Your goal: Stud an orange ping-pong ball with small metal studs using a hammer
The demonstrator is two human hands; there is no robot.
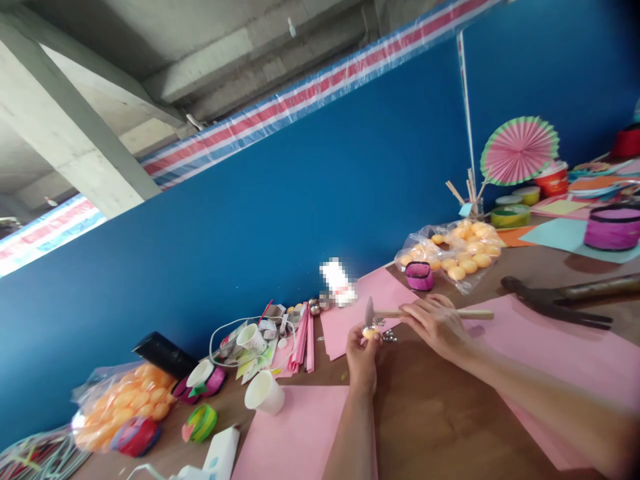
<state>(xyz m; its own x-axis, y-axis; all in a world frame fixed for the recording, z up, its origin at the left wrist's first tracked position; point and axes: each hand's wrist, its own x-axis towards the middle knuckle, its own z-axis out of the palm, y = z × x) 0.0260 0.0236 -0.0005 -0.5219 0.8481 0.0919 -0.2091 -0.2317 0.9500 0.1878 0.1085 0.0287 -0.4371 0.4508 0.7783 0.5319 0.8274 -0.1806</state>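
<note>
My left hand (363, 363) is closed in a pinch on a small orange ball (371, 332), which looks like a table tennis ball. My right hand (437, 325) grips a small hammer (476, 314) by its wooden handle. The hammer's metal head (369, 312) is just over the ball; whether they touch I cannot tell. Several small shiny silver pieces (389, 336) lie on the brown table (425, 407) beside the left hand. Behind both hands is a sheet of pink paper (350, 323).
A clear bag of orange balls (467, 257) and a purple band (419, 275) lie behind my right hand. A big claw hammer (560, 300) rests at the right. Leftward are a white paper cup (265, 392), a power strip (221, 453) and another ball bag (125, 403). A blue partition (280, 220) stands behind.
</note>
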